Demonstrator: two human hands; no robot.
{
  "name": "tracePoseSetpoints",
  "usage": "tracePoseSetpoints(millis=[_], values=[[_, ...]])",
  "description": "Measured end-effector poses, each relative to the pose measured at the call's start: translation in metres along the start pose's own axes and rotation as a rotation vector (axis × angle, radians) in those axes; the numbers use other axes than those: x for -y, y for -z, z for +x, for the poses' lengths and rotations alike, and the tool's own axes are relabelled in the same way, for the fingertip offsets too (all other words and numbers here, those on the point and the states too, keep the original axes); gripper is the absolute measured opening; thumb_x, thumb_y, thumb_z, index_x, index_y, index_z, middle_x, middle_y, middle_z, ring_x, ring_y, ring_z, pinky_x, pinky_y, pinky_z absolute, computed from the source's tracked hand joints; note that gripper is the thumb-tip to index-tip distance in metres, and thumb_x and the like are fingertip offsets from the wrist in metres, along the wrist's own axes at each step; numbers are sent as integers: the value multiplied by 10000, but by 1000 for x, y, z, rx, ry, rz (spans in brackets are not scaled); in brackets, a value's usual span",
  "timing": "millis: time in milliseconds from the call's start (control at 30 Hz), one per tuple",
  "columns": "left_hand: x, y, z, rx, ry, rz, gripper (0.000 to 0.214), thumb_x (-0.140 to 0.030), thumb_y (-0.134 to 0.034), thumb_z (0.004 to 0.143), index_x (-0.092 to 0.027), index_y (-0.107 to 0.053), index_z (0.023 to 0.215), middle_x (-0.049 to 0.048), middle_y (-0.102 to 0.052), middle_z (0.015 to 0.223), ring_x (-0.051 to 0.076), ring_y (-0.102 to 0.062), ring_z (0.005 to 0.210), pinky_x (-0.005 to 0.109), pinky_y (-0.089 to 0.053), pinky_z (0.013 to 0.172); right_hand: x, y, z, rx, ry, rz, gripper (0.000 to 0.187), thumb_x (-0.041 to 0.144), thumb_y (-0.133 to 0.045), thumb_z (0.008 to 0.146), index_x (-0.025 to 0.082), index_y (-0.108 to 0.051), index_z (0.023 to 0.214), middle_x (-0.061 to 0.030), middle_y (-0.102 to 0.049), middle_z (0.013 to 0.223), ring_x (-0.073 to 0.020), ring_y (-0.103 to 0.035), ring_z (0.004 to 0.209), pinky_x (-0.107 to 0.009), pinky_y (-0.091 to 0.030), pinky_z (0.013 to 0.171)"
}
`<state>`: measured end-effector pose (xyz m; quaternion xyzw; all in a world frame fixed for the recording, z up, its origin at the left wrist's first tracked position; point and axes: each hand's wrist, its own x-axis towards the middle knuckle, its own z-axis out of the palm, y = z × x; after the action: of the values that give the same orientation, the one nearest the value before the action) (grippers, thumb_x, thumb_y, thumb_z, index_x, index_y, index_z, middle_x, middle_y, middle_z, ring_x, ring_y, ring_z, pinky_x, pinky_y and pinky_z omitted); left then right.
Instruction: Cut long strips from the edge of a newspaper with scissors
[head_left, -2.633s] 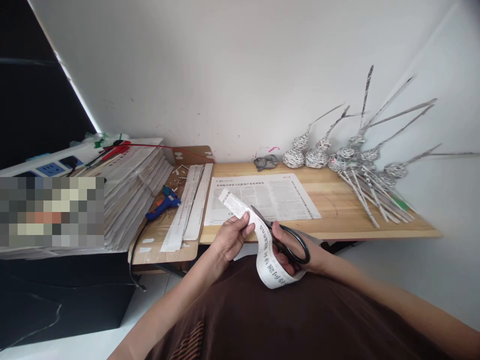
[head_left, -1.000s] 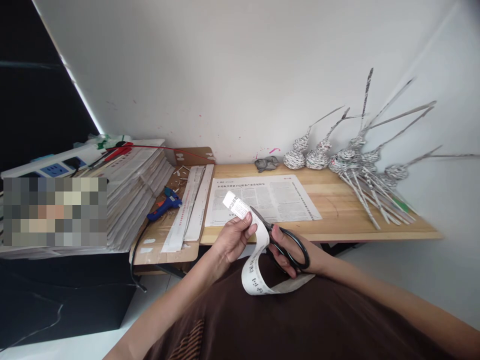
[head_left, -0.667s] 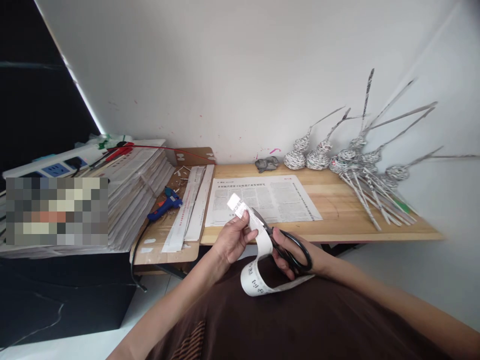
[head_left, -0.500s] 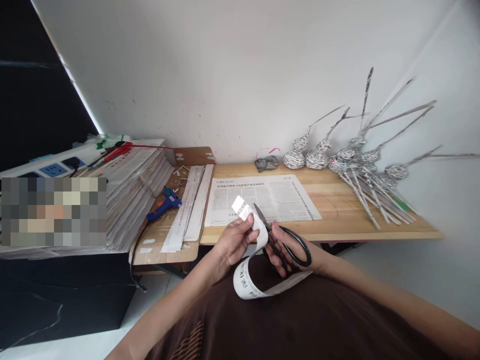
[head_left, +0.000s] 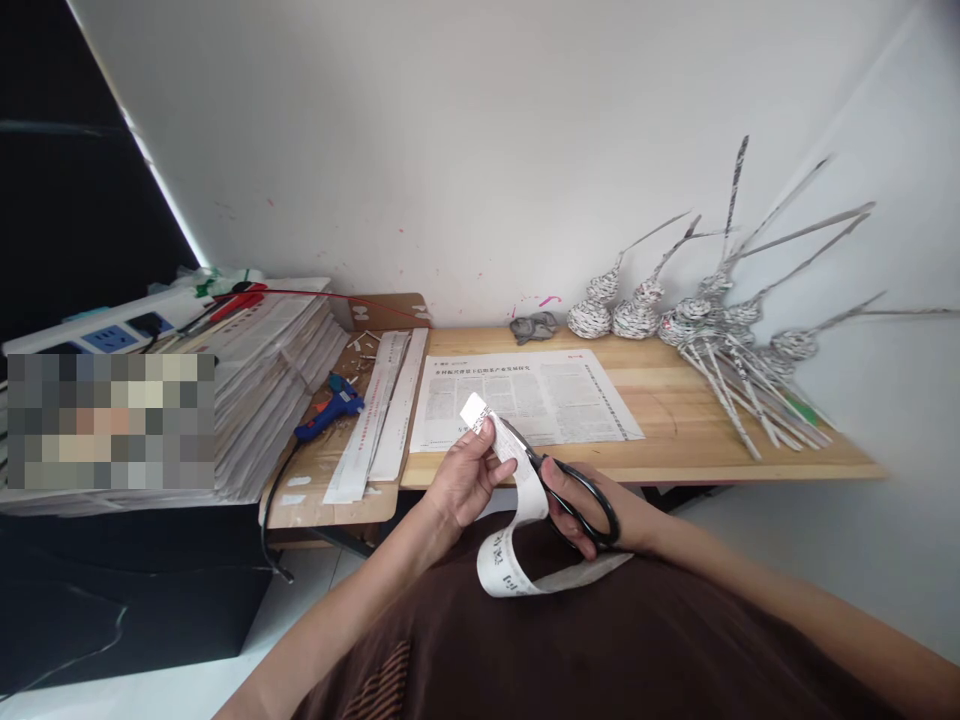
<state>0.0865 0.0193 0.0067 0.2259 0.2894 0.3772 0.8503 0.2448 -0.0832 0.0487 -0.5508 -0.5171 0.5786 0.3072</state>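
A long newspaper strip [head_left: 531, 497] is pinched near its upper end by my left hand [head_left: 466, 474]. Its lower part curls down in a loop over my dark apron. My right hand [head_left: 581, 505] is closed around the black-handled scissors [head_left: 600, 500], whose blades lie along the strip's right edge, close to my left fingers. Whether the blades are in the paper I cannot tell. Beyond both hands a printed newspaper sheet [head_left: 517, 395] lies flat on the wooden table [head_left: 667, 400].
At the left, a blue glue gun [head_left: 330, 411] and several cut paper strips [head_left: 371, 430] rest on cardboard beside a tall newspaper stack [head_left: 292, 360] topped by a power strip [head_left: 112, 338]. Woven paper gourds [head_left: 589, 318] and rolled paper sticks [head_left: 739, 400] occupy the right. Grey cloth [head_left: 534, 327] lies near the wall.
The scissors have closed further, their blades now lying against the strip. My left hand and the strip's top have shifted slightly left, while the strip's loop has moved a little right.
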Motion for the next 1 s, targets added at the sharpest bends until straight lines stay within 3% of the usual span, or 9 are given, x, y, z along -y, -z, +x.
tracePoseSetpoints(millis=[100,200,467,700,867,1000], values=[[1,-1,-1,8,45,29,122,-213,-733,836,-111,-698,890,33,-704,772,93,-673,601,160,-586,509,-3,-1,2,32,-51,110,705,861,-329,829,185,-515,756,40,-506,536,-91,-495,387,-195,-362,390],[3,-4,-3,9,78,49,114,-167,-742,820,-77,-708,882,42,-695,748,84,-664,576,132,-564,498,-4,-4,6,34,-15,140,761,900,-307,790,175,-534,757,15,-535,558,-108,-535,424,-193,-349,390],[2,-4,-1,-15,56,29,77,-105,-734,816,-85,-714,887,48,-713,821,75,-687,651,113,-579,597,-4,-5,5,-21,11,52,714,865,-284,834,191,-467,685,52,-453,454,-82,-449,333,-194,-324,374],[4,2,2,-17,16,43,210,-311,-749,826,-140,-689,933,12,-696,778,81,-669,612,154,-594,543,-3,-5,3,-22,-18,49,695,859,-329,830,191,-483,713,54,-468,474,-84,-450,338,-205,-344,377],[9,1,-1,9,94,123,234,-241,-817,749,-93,-713,896,47,-708,719,98,-664,552,131,-545,461,-3,-5,4,17,-12,134,735,869,-284,831,184,-513,695,19,-512,523,-101,-494,394,-212,-344,384],[8,-3,-3,-1,103,129,177,-215,-807,761,-98,-722,863,28,-705,701,64,-641,526,110,-533,491,-7,-5,7,-6,-12,126,743,891,-278,808,188,-506,732,31,-509,515,-102,-494,374,-205,-330,365]])
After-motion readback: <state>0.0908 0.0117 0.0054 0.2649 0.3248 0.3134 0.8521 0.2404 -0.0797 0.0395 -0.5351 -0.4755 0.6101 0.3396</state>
